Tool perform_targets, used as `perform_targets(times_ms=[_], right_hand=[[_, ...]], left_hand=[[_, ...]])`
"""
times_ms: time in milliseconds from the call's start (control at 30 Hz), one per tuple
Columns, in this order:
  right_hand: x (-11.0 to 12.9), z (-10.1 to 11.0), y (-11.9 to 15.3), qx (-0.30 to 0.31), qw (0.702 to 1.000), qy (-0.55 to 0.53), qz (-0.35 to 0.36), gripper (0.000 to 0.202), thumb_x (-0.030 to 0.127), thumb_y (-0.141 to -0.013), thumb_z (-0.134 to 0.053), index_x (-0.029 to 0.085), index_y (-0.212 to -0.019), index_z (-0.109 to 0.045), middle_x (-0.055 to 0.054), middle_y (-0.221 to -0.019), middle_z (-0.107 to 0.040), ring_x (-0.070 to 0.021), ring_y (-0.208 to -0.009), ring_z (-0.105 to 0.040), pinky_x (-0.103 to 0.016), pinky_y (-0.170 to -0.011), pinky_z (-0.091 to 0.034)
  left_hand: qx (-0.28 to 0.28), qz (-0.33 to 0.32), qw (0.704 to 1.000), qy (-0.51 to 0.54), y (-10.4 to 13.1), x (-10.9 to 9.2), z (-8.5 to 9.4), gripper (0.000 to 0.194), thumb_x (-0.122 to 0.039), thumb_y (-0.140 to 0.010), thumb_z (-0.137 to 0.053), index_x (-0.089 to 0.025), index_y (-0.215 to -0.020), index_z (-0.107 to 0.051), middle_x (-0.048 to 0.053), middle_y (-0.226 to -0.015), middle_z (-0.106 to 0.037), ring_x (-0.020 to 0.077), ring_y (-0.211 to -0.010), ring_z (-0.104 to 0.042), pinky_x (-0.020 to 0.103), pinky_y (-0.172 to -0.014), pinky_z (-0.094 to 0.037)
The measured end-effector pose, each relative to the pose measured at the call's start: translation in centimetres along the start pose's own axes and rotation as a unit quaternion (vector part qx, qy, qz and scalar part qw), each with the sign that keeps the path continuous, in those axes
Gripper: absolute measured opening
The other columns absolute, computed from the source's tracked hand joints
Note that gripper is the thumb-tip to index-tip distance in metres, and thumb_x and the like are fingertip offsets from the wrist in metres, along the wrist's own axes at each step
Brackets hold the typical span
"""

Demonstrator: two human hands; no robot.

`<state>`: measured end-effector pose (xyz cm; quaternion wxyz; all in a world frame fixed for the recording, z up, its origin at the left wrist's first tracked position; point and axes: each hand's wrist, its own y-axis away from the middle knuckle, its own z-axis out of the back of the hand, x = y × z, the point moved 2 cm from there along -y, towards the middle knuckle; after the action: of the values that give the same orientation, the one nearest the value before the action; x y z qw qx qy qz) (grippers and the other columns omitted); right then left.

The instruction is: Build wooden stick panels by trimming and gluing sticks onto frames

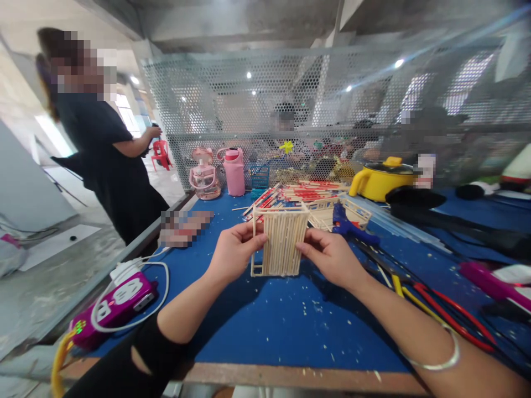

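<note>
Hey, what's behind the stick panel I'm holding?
Beyond its top edge, a pile of red and pale sticks; to the right, a pale stick frame. What the panel itself covers is hidden.

You are facing a perforated screen [224, 119]; red chair [161, 155] is standing left of it, concrete ceiling [232, 22] extending above.

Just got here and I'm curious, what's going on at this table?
Two bare hands, left and right, hold up a small frame of pale sticks above the blue tabletop. Sticks fill most of it, leaving a gap at its left side. Behind it lies a pile of sticks.
</note>
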<state>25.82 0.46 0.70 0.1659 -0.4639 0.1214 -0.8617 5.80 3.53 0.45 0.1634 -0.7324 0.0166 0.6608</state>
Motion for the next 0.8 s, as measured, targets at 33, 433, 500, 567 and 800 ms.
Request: perform_targets(times_ms=[33, 433, 500, 567, 800], right_hand=[[0.00, 0.03, 0.01, -0.002, 1.000, 0.017, 0.003, 0.018, 0.036, -0.083, -0.054, 0.020, -0.075, -0.059, -0.002, -0.068, -0.063, -0.0172, -0.064, -0.058, -0.029, -0.061, -0.048], [0.08, 0.15, 0.12, -0.044, 0.992, 0.111, 0.028, 0.018, 0.033, -0.085, -0.053, 0.019, -0.076, -0.060, -0.001, -0.067, -0.064, -0.0164, -0.062, -0.057, -0.027, -0.059, -0.042], [0.12, 0.14, 0.19, -0.047, 0.991, 0.117, 0.035, 0.017, 0.032, -0.085, -0.053, 0.019, -0.076, -0.060, -0.001, -0.066, -0.064, -0.0158, -0.061, -0.057, -0.026, -0.058, -0.042], [0.26, 0.05, 0.24, -0.050, 0.990, 0.127, 0.044, 0.018, 0.032, -0.085, -0.053, 0.018, -0.075, -0.060, 0.000, -0.065, -0.063, -0.0151, -0.059, -0.056, -0.026, -0.057, -0.041], [0.97, 0.35, 0.32, -0.048, 0.983, 0.160, 0.074, 0.018, 0.029, -0.083, -0.056, 0.018, -0.069, -0.060, 0.000, -0.061, -0.064, -0.0132, -0.054, -0.057, -0.024, -0.054, -0.043]], left_hand=[[0.000, 0.000, 1.000, 0.000, 0.00, 0.10, 0.02, 0.021, -0.023, -0.069, -0.071, -0.015, -0.089, -0.069, 0.003, -0.081, -0.074, 0.0152, -0.075, -0.067, 0.029, -0.074, -0.053], [0.004, -0.026, 1.000, 0.003, 0.09, 0.46, -0.41, 0.019, -0.025, -0.070, -0.071, -0.016, -0.088, -0.071, 0.003, -0.086, -0.074, 0.0169, -0.080, -0.066, 0.029, -0.077, -0.051], [0.002, -0.029, 1.000, 0.008, 0.14, 0.43, -0.43, 0.019, -0.025, -0.070, -0.072, -0.016, -0.087, -0.071, 0.004, -0.087, -0.074, 0.0161, -0.079, -0.066, 0.029, -0.076, -0.051], [-0.007, -0.033, 0.999, 0.008, 0.24, 0.33, -0.42, 0.019, -0.026, -0.069, -0.073, -0.015, -0.084, -0.071, 0.003, -0.084, -0.074, 0.0148, -0.075, -0.065, 0.027, -0.074, -0.050], [-0.062, -0.033, 0.998, 0.002, 0.49, -0.19, -0.73, 0.017, -0.029, -0.064, -0.076, -0.014, -0.069, -0.070, -0.001, -0.066, -0.068, 0.0095, -0.058, -0.057, 0.023, -0.060, -0.045]])
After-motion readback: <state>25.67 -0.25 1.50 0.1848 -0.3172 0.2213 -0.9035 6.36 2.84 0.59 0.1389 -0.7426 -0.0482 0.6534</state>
